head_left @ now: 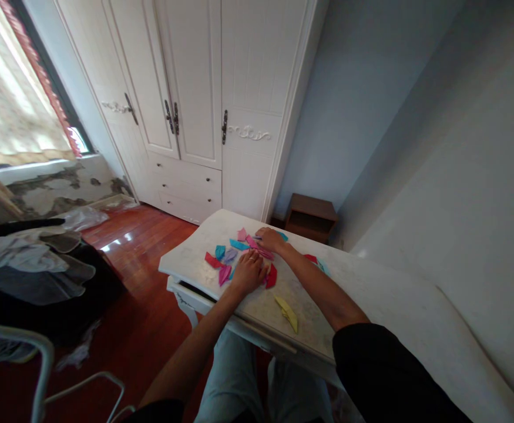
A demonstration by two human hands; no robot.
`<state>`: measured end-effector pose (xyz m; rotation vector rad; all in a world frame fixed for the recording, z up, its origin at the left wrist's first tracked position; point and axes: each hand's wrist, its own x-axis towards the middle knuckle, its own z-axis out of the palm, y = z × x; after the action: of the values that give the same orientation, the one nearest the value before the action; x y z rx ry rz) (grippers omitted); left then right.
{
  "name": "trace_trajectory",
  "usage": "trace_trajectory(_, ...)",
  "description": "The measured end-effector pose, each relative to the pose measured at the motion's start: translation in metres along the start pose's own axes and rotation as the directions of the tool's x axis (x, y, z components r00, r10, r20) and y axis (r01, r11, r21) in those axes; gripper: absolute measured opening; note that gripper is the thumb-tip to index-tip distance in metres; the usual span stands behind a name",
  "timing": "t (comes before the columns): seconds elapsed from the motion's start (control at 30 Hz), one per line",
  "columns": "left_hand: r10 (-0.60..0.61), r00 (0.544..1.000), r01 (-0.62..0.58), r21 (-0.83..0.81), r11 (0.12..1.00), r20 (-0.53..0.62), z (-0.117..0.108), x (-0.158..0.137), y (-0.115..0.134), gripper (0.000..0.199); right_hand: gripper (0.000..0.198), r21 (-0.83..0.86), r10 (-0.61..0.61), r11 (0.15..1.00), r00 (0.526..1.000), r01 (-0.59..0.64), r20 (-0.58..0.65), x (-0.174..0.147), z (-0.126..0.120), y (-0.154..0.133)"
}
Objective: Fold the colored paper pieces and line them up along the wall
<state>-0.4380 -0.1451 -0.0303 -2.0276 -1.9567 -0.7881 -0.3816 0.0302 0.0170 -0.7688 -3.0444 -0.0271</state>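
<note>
Looks like folded papers (213,260) around frame centre, some under bent fingers of left hand (250,271) and right hand (271,239), can't tell if gripping, probably super light and easily crushed, best pinched gently along folds

Folded pcs clustered on tbl (259,306), ctr frame; single folded pc (286,314) nr its front edge. Wardrobe (195,88) behind, upr ctr-left. Nightstand (312,205) behind tbl, R of ctr. Curtain (14,88) upr L.
</note>
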Motion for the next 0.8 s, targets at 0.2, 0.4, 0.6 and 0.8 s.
trace_trajectory(0.2,-0.021,1.000,0.020,-0.048,0.999,-0.019,-0.005,-0.001,0.001,0.022,0.024,-0.064,0.144,0.987,0.986,-0.149,-0.079,0.021,0.004,0.005)
trace_trajectory(0.4,-0.026,1.000,0.027,-0.065,0.998,0.011,-0.007,0.001,0.002,0.017,0.028,-0.078,0.184,0.978,0.973,-0.196,-0.143,0.022,-0.001,0.017)
trace_trajectory(0.6,-0.023,1.000,0.024,-0.082,0.996,0.006,-0.008,0.001,0.002,0.018,0.031,-0.064,0.215,0.973,0.970,-0.224,-0.115,0.020,-0.001,0.030)
trace_trajectory(0.8,-0.028,0.999,0.027,-0.080,0.996,-0.016,-0.011,0.000,0.002,0.019,0.027,-0.071,0.294,0.951,0.952,-0.301,-0.086,0.027,0.004,0.037)
